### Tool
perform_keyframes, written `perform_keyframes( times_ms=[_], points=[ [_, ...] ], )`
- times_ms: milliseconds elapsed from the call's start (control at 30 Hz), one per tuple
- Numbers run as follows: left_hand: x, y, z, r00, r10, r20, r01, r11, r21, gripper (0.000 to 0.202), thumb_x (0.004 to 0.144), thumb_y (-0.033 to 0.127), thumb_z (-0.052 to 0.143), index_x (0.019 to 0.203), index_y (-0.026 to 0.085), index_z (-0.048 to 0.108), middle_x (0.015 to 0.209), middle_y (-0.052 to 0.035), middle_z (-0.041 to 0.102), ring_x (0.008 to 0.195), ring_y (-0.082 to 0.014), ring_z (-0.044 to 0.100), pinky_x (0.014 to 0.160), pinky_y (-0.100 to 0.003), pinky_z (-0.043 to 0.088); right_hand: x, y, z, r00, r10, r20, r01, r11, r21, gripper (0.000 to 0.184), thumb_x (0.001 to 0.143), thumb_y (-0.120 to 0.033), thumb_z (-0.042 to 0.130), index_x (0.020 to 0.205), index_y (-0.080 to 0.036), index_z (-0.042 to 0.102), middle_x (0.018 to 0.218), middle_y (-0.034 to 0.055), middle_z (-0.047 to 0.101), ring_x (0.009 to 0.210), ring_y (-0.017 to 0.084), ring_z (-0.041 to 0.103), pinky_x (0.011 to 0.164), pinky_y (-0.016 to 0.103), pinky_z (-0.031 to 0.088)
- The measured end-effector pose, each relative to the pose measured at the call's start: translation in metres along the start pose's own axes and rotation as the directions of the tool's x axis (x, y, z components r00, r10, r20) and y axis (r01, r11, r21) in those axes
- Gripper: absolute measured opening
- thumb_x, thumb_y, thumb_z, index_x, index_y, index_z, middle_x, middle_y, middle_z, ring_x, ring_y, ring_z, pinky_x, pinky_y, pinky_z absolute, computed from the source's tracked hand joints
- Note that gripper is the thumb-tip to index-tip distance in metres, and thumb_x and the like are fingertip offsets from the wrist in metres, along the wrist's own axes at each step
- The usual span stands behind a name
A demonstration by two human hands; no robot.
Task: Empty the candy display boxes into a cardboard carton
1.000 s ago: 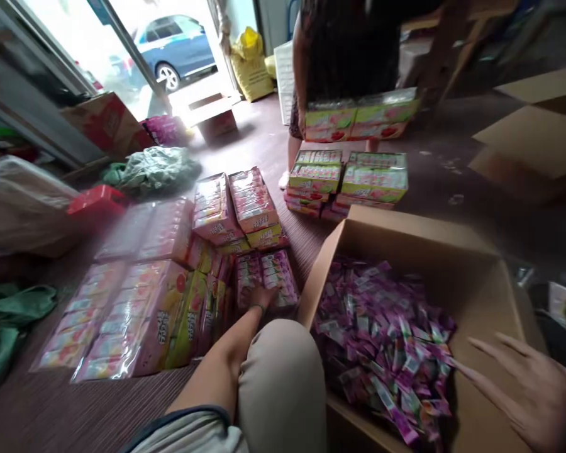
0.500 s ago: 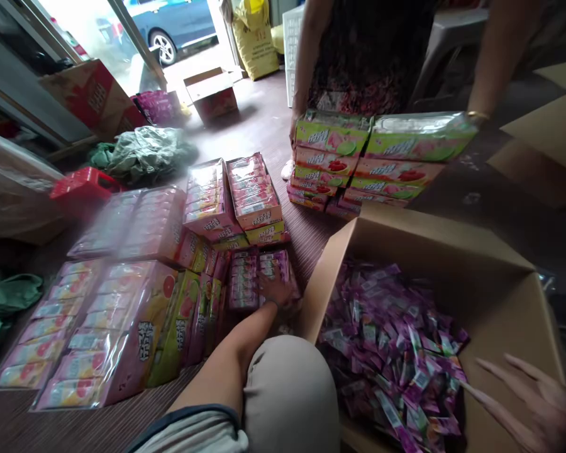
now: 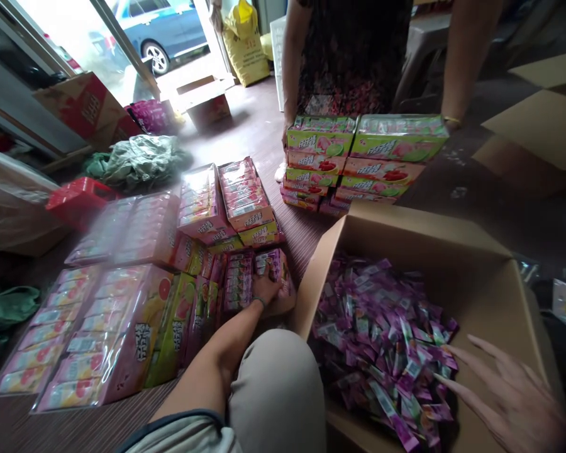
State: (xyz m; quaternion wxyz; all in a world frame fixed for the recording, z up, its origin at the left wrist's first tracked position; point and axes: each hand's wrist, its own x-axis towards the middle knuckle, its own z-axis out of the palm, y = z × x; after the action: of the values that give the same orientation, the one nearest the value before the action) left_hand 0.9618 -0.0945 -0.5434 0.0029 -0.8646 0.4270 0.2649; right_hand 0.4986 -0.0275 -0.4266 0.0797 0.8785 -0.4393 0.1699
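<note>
My left hand [image 3: 265, 289] rests on the near end of a small purple display box [image 3: 283, 277] of packets, fingers stretched over its top. Another purple box of packets [image 3: 238, 283] stands just left of it. My right hand [image 3: 509, 390] is spread open above the right side of a large open cardboard carton [image 3: 424, 233], blurred, with its fingertips near a heap of loose purple packets [image 3: 382, 340]. Nothing shows in that hand.
Stacked, plastic-wrapped boxes of packets [image 3: 94, 327] fill the left floor. More boxes [image 3: 245, 201] stand behind my left hand. Opposite, a person in dark clothes [image 3: 353, 56] has hands on a stack of green and pink boxes [image 3: 321, 145]. A red plastic basket [image 3: 78, 201] lies at left.
The view has shifted slightly, moving most things left. My left hand's fingers, spread over the packets before, are now closer together at the box's near end. My right hand stays spread above the carton.
</note>
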Motion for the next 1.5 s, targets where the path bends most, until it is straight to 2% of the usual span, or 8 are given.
perform_keyframes(
  times_ms=[167,367,533,700,800,1000,1233,1500],
  points=[
    [-0.014,-0.009,-0.040,0.957,0.260,-0.128,-0.254,0.965,0.065,0.072,0.084,0.045,0.073,0.151,0.026,0.056,0.132,-0.0176,0.062,0.120,-0.0321,0.063,0.102,-0.038,0.048,0.009,-0.002,-0.006,0.998,-0.030,-0.058,0.030,0.999,-0.014,0.047,0.106,-0.048,0.032,0.112,-0.017,0.066,0.115,0.0218,0.067,0.100,0.036,0.070,0.080,0.051,0.060],
    [-0.058,-0.015,-0.102,0.682,0.613,-0.399,-0.594,0.783,0.187,0.053,0.085,0.036,0.077,0.137,0.034,0.069,0.142,-0.0129,0.057,0.128,-0.0333,0.058,0.108,-0.044,0.049,0.040,-0.031,-0.027,0.984,0.005,-0.180,0.008,0.997,0.075,0.040,0.107,-0.042,0.043,0.116,-0.013,0.069,0.119,0.0183,0.068,0.107,0.032,0.067,0.090,0.047,0.056],
    [-0.120,0.051,-0.187,0.479,0.715,-0.509,-0.777,0.615,0.132,0.052,0.089,0.047,0.073,0.139,0.038,0.066,0.138,-0.0101,0.058,0.124,-0.0302,0.061,0.105,-0.043,0.052,0.080,-0.088,-0.071,0.928,-0.028,-0.371,0.093,0.983,0.158,0.037,0.101,-0.018,0.060,0.137,-0.014,0.056,0.129,0.0141,0.067,0.123,0.025,0.062,0.107,0.041,0.051],
    [-0.206,0.128,-0.200,0.407,0.895,-0.182,-0.906,0.370,-0.206,0.056,0.081,0.046,0.081,0.135,0.037,0.069,0.137,-0.0071,0.060,0.124,-0.0297,0.061,0.108,-0.042,0.047,0.097,-0.117,-0.115,0.909,-0.054,-0.413,0.107,0.989,0.106,0.042,0.104,-0.027,0.058,0.142,-0.011,0.050,0.140,0.0160,0.062,0.140,0.028,0.048,0.113,0.045,0.043],
    [-0.237,0.148,-0.175,0.412,0.911,-0.020,-0.774,0.338,-0.536,0.058,0.075,0.042,0.083,0.130,0.028,0.074,0.125,-0.0066,0.067,0.119,-0.0285,0.062,0.108,-0.039,0.046,0.088,-0.110,-0.129,0.949,-0.018,-0.316,0.029,0.999,0.032,0.035,0.103,-0.040,0.059,0.127,-0.014,0.058,0.132,0.0147,0.066,0.124,0.030,0.055,0.101,0.047,0.040],
    [-0.250,0.150,-0.143,0.580,0.813,0.059,-0.547,0.442,-0.711,0.054,0.062,0.039,0.089,0.113,0.022,0.082,0.118,-0.0061,0.070,0.109,-0.0268,0.063,0.098,-0.035,0.049,0.062,-0.097,-0.132,0.990,0.054,-0.127,-0.053,0.999,0.010,0.032,0.093,-0.041,0.075,0.107,-0.016,0.061,0.106,0.0091,0.070,0.101,0.027,0.056,0.085,0.040,0.033],
    [-0.245,0.154,-0.124,0.561,0.750,0.351,-0.297,0.578,-0.760,0.068,0.056,0.032,0.093,0.120,0.014,0.079,0.071,-0.0001,0.072,0.058,-0.0121,0.058,0.061,-0.025,0.046,0.053,-0.090,-0.129,0.997,0.072,0.042,-0.081,0.952,0.294,0.028,0.086,-0.028,0.084,0.074,-0.017,0.061,0.077,-0.0004,0.065,0.086,0.020,0.053,0.080,0.036,0.027],
    [-0.206,0.161,-0.133,0.539,0.719,0.440,0.005,0.519,-0.855,0.049,0.060,0.020,0.088,0.108,0.011,0.078,0.084,-0.0063,0.078,0.066,-0.0157,0.069,0.068,-0.027,0.054,0.046,-0.082,-0.168,0.976,0.104,-0.189,0.000,0.877,0.480,0.028,0.099,-0.014,0.059,0.072,-0.018,0.059,0.069,-0.0030,0.055,0.071,0.014,0.048,0.077,0.034,0.028]
  ],
)
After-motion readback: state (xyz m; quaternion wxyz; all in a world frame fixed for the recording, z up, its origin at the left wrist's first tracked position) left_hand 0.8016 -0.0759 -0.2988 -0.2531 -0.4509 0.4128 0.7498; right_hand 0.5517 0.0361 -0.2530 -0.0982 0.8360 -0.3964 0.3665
